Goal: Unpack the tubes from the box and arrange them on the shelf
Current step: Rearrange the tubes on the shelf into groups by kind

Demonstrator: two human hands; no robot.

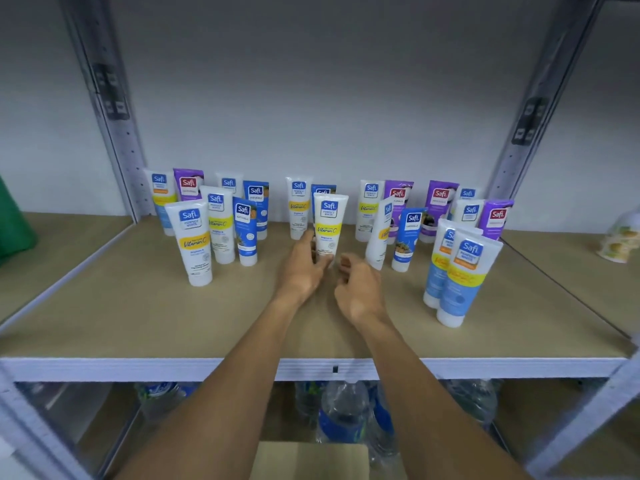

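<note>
Left hand (pixel 304 270) holds the white Vitamin C tube (pixel 329 225) upright on the shelf (pixel 138 323); right hand (pixel 360 289) just beside it, grip loosely curled, holding nothing.

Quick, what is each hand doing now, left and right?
Left hand: grips the white tube near its base.
Right hand: loosely curled, holds nothing.
</note>
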